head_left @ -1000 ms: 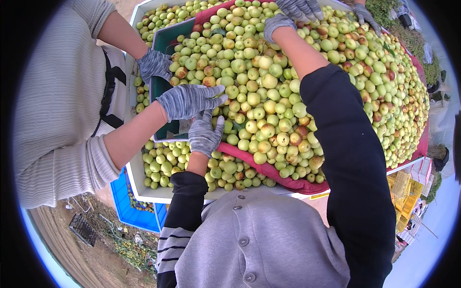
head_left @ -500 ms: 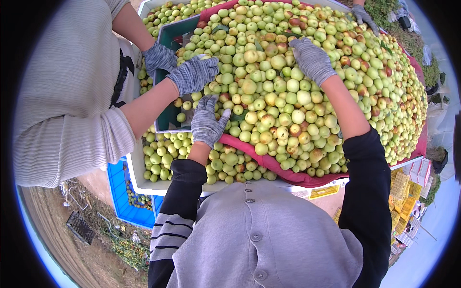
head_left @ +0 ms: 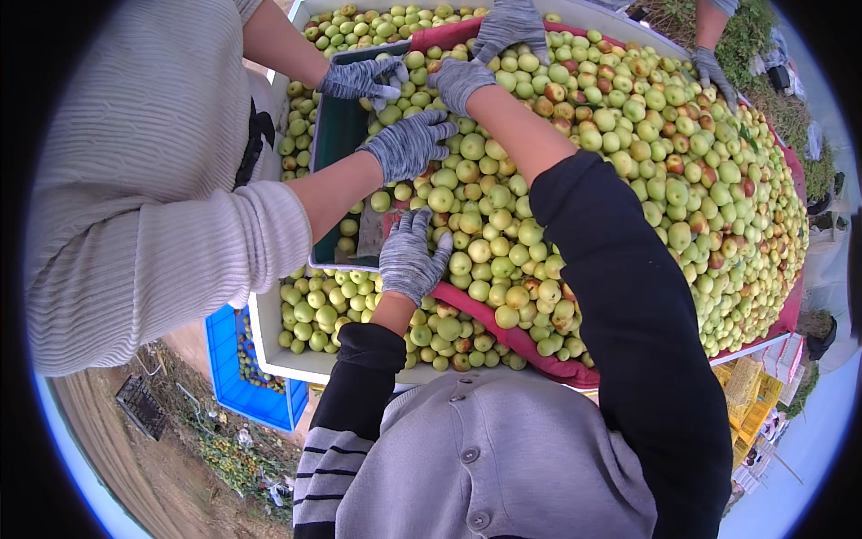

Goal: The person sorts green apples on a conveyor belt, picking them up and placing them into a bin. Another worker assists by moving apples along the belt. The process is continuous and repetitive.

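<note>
We work across one wide sorting surface (head_left: 772,346) lined with one red cloth (head_left: 503,334) and heaped with green-and-russet jujube fruits (head_left: 628,135), far too many to count, from its near edge to its far corners. One dark green crate (head_left: 334,153) sits at the left edge and one blue crate (head_left: 235,377) stands on the ground below. Of six grey gloved hands, our left hand (head_left: 411,256) lies spread and flat on fruit near the near edge, holding nothing, while our right hand (head_left: 460,83) curls over fruit by the crate, its grasp hidden; we judge it best to sweep gently with flat palms to avoid bruising.
</note>
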Demonstrator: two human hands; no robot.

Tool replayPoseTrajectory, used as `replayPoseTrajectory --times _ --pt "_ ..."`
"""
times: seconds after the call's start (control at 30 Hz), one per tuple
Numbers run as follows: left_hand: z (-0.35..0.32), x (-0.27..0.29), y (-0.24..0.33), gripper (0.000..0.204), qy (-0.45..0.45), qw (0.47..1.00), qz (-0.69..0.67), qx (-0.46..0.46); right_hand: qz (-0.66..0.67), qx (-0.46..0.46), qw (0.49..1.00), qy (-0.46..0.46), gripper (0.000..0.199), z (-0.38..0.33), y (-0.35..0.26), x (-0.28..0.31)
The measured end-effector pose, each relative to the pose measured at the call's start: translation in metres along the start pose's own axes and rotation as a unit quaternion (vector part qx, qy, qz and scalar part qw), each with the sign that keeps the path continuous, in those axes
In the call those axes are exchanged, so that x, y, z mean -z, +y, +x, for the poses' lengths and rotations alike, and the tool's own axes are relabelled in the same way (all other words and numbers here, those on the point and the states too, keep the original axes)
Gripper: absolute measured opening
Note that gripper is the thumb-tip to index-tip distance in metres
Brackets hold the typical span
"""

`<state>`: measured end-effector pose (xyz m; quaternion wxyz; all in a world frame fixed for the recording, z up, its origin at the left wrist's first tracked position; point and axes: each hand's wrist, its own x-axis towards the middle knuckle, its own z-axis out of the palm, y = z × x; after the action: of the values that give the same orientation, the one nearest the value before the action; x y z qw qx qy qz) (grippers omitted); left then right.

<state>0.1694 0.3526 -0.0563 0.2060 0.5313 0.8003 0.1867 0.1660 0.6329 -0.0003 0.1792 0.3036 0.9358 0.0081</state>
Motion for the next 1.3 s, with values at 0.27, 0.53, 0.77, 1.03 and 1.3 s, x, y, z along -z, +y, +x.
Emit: replayPoseTrajectory --times 0.27,0.53,0.77,1.03,1.3 --pt "-0.002 0.002 0.001 0.058 0.004 1.0 0.007 0.005 0.074 0.062 0.995 0.008 0.046 -0.014 0.022 -0.004" --pt "-0.003 -0.003 -0.005 0.051 0.014 0.999 -0.039 0.017 0.925 0.041 0.365 -0.095 0.051 -0.19 0.011 0.003" --pt "-0.006 -0.011 -0.008 0.048 0.042 0.999 -0.034 -0.004 0.844 0.166 0.356 -0.365 0.041 -0.201 -0.215 0.051" --pt "-0.006 -0.014 -0.01 0.047 0.055 0.997 -0.055 0.004 0.601 0.346 0.656 -0.299 0.047 -0.186 -0.312 0.073" --pt "-0.007 -0.003 -0.01 0.046 0.05 0.997 -0.063 0.0 0.738 0.062 0.559 -0.373 0.04 -0.154 -0.243 -0.029"
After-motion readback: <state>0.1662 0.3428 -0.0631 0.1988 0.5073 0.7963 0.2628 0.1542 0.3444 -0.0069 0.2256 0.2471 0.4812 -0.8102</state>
